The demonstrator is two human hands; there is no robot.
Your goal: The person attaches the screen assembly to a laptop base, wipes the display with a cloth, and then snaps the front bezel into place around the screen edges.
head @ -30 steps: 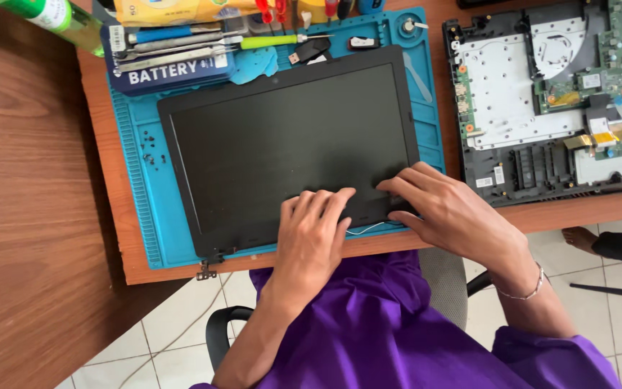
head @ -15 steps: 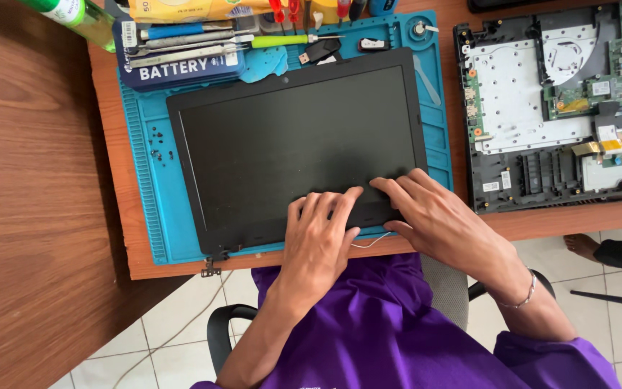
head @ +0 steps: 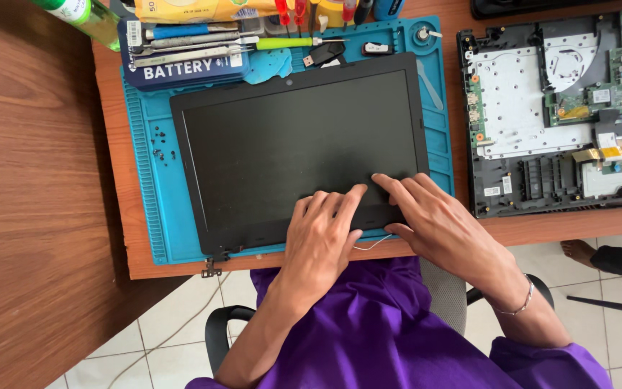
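Note:
A black laptop screen panel (head: 296, 144) lies flat, face up, on a blue repair mat (head: 149, 202) on a wooden desk. My left hand (head: 322, 238) rests palm down on the panel's near bezel, fingers spread and pressing flat. My right hand (head: 437, 220) lies beside it to the right, its fingertips on the same bezel near the lower right corner. Neither hand holds anything. A thin white cable (head: 372, 245) pokes out from under the panel's near edge between the hands. A metal hinge (head: 212, 270) sticks out at the near left corner.
An opened laptop base (head: 556, 108) with bare circuit boards lies to the right on the desk. Screwdrivers, tweezers and a blue pack (head: 181, 68) crowd the mat's far edge. A green bottle (head: 80, 14) stands far left. Small screws (head: 161, 144) lie on the mat's left side.
Both hands have slid a little to the right along the panel's near bezel. The panel itself stays flat on the mat.

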